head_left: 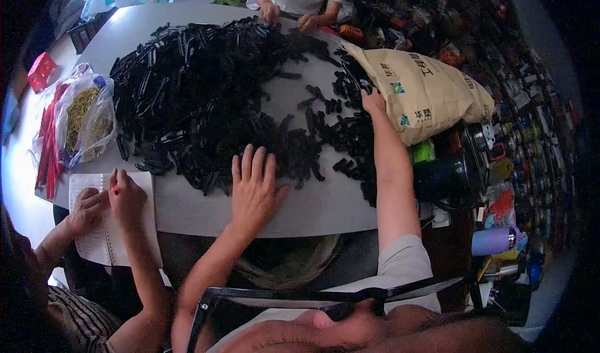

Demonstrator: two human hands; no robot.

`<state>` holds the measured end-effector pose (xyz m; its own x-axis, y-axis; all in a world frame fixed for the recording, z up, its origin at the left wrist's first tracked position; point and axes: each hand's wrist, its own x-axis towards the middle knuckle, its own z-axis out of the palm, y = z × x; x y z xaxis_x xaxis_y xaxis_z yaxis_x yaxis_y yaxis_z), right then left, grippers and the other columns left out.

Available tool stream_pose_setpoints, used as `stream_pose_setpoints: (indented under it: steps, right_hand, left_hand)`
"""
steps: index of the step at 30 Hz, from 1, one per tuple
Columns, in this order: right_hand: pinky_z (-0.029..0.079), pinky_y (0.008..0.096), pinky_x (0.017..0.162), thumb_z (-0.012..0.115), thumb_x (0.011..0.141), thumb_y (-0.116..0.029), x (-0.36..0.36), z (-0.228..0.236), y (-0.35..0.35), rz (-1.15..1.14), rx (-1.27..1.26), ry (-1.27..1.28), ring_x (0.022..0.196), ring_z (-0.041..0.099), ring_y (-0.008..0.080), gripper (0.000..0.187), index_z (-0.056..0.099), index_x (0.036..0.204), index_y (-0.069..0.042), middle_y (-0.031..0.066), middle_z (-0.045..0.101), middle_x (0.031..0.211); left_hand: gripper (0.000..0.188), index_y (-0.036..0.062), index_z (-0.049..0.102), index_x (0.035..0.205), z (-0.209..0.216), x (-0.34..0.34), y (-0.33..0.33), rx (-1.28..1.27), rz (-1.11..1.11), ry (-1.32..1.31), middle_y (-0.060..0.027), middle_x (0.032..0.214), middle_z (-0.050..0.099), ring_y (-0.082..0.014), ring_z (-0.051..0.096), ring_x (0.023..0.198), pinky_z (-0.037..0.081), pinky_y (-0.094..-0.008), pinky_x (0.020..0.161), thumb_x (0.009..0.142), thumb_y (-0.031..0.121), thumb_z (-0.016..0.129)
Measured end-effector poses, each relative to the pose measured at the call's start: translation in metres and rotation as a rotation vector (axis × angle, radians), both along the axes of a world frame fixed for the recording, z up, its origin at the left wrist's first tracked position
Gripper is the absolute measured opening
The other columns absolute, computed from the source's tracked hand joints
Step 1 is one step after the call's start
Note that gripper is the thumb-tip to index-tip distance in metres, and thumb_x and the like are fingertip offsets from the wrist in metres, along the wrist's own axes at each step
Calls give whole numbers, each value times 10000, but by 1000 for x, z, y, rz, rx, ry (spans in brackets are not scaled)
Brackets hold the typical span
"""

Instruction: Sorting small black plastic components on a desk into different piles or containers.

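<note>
A large heap of small black plastic-looking pieces (200,84) covers much of the white table (306,209). My left hand (255,184) lies palm down at the near edge of the heap, fingers stretched out over the pieces and holding nothing. With the arm reaching far forward, my right hand (375,103) is at the mouth of a tan woven sack (431,90). Its fingers look curled at the sack's rim, partly hidden. More black pieces (350,128) lie in front of the sack's mouth, beside my right forearm.
At the left, another person's hands (125,197) hold a red pen over a spiral notebook (94,240). Across the table, a person's hands (290,19) hold a dark strip. A clear bag of straw-like material (84,115) and red strips (50,140) lie at the left edge.
</note>
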<state>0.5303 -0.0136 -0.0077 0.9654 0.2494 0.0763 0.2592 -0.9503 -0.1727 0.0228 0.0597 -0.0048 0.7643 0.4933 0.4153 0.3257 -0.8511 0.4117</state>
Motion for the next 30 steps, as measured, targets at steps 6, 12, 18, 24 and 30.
stream_pose_setpoints:
  steps: [6, 12, 18, 24, 30]
  right_hand:
    - [346, 514, 1155, 510, 939, -585, -9, 22, -20, 134, -142, -3, 1437, 355, 429, 756, 420, 1519, -110, 237, 331, 1589]
    - [332, 545, 1147, 509, 940, -601, -70, 19, -16, 77, -100, -66, 1382, 375, 459, 698, 468, 1496, -180, 140, 357, 1557]
    - [356, 599, 1081, 541, 946, -569, -122, 7, -18, 182, -63, -141, 1336, 375, 492, 603, 544, 1412, -186, 149, 423, 1500]
    - [384, 628, 1033, 557, 936, -570, -161, -15, -23, 390, 106, -264, 1268, 427, 505, 561, 645, 1255, -117, 186, 502, 1389]
    - [394, 588, 1055, 613, 928, -497, -201, -13, -26, 619, 212, -180, 1276, 437, 474, 531, 644, 1253, -77, 194, 526, 1351]
  left_hand:
    - [750, 14, 495, 1378, 5, 8, -5, -27, -56, -5, -188, 1466, 423, -424, 315, 1436, 237, -582, 1188, 780, 349, 799]
    - [717, 8, 502, 1373, -1, 12, -7, -8, -61, -51, -194, 1458, 430, -420, 327, 1427, 259, -577, 1172, 806, 354, 771]
    - [720, 14, 483, 1398, -2, 6, -8, 16, -46, -6, -193, 1470, 419, -419, 310, 1439, 235, -576, 1188, 826, 347, 766]
    - [721, 2, 460, 1413, -2, 2, -9, 80, -33, 36, -191, 1469, 419, -427, 309, 1441, 232, -571, 1189, 854, 355, 750]
    - [718, 6, 462, 1412, -1, 4, -13, 131, -55, 15, -194, 1465, 426, -424, 320, 1434, 234, -558, 1186, 856, 363, 745]
